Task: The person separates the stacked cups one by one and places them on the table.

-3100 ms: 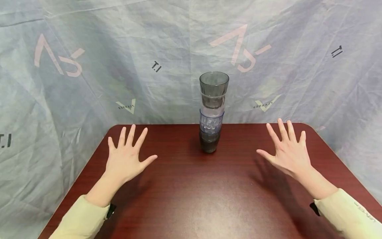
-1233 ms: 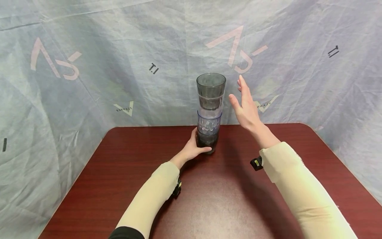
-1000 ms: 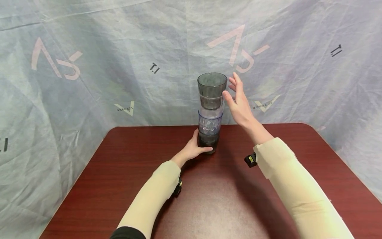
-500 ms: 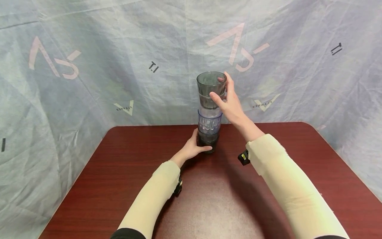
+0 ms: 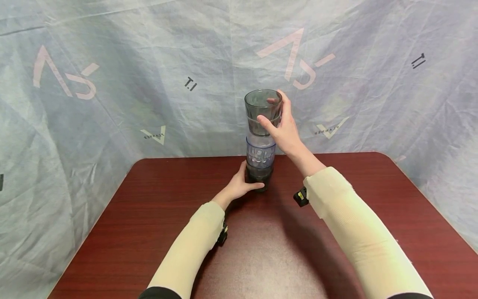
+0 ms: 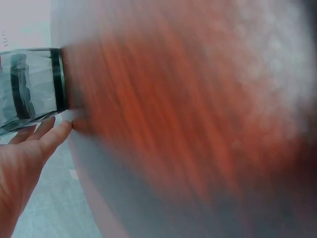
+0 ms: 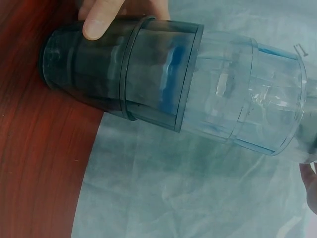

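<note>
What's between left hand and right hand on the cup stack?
Mainly clear, blue-tinted cups, between left hand and right hand; head and right wrist views show it.

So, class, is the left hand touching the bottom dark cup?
Touching. In the right wrist view, the left hand lays its thumb on the bottom dark cup.

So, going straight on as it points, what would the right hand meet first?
The translucent smoky-grey top tumbler the right hand grips; beyond, likely the pale grey fabric backdrop, though depth is unclear.
</note>
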Demonstrator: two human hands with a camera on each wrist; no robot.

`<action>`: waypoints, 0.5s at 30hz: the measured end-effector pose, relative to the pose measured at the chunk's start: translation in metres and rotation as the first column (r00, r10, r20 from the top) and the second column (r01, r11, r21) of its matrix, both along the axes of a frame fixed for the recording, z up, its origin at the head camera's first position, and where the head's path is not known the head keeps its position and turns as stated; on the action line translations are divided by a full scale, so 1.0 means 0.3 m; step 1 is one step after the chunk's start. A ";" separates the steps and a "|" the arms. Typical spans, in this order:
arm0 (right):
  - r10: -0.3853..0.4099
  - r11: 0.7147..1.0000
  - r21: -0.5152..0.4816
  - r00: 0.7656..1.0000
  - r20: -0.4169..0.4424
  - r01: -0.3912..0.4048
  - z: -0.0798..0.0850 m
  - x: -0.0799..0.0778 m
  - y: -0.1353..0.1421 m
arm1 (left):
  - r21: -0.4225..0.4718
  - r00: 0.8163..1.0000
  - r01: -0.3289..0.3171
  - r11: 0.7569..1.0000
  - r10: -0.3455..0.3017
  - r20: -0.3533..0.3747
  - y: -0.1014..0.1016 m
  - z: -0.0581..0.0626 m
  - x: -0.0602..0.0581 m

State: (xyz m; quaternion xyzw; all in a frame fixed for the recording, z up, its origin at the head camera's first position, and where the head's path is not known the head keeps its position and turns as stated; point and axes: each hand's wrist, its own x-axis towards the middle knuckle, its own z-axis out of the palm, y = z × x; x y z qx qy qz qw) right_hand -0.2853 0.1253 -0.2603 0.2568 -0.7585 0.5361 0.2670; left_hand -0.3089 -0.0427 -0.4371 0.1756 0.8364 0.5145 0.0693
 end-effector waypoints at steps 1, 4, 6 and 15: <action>-0.005 1.000 0.003 1.000 -0.003 0.005 0.010 0.016 -0.005 | -0.001 1.000 -0.001 1.000 0.001 0.001 0.000 0.000 0.001; -0.021 1.000 0.012 1.000 -0.023 0.022 0.030 0.046 -0.014 | 0.009 1.000 -0.002 1.000 0.002 -0.009 0.000 0.000 0.002; -0.032 0.999 0.012 0.999 -0.036 0.032 0.034 0.053 -0.018 | 0.014 1.000 -0.001 1.000 0.001 -0.014 0.001 -0.001 0.000; 0.013 0.997 -0.080 0.995 -0.101 -0.021 0.038 0.044 -0.023 | 0.004 1.000 -0.007 1.000 0.007 0.003 0.002 -0.001 0.001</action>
